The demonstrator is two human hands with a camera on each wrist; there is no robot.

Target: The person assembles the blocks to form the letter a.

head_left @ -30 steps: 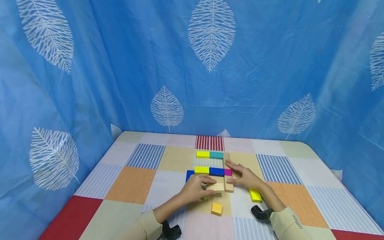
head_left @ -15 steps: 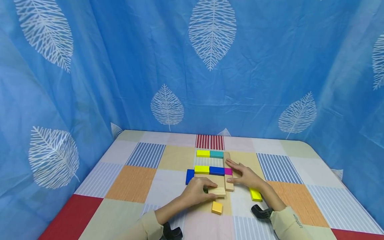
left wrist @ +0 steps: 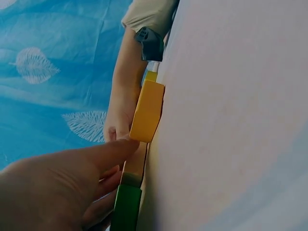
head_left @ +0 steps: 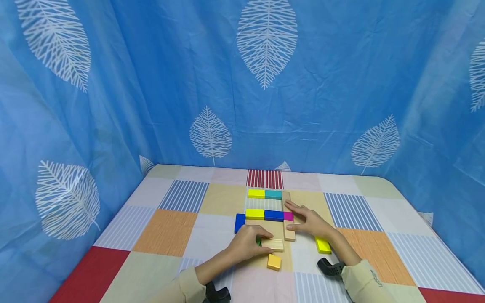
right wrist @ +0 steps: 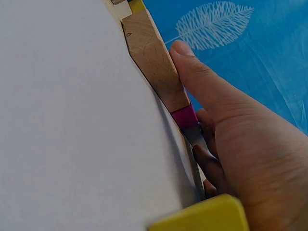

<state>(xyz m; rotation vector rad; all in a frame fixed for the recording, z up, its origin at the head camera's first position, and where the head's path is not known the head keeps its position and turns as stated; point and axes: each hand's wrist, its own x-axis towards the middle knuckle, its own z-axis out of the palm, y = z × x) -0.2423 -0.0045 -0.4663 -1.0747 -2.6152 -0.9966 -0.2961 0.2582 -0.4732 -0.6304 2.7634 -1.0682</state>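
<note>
My left hand [head_left: 246, 244] pinches a plain wooden block [head_left: 273, 245] between thumb and fingers, on the near side of a block layout. Left of that block sits a green block [left wrist: 127, 207], mostly hidden by the hand in the head view. Just in front lies an orange-yellow block [head_left: 274, 262], near the left thumb. My right hand [head_left: 308, 223] rests with extended fingers along the layout's right side. Its thumb touches a wooden block [right wrist: 156, 60] and its fingertips lie at a longer wooden piece [head_left: 286, 196]. A magenta block [head_left: 288, 216] sits between these two.
Yellow [head_left: 255, 214] and dark blue [head_left: 273, 216] blocks form a row behind the left hand, with another blue block [head_left: 240, 223] at the left. Farther back are yellow [head_left: 256, 194] and teal [head_left: 273, 195] blocks. A loose yellow block [head_left: 322, 245] lies under the right forearm.
My left hand has brought the wooden block a little nearer to me, down toward the orange-yellow block. The right hand has stayed in place.
</note>
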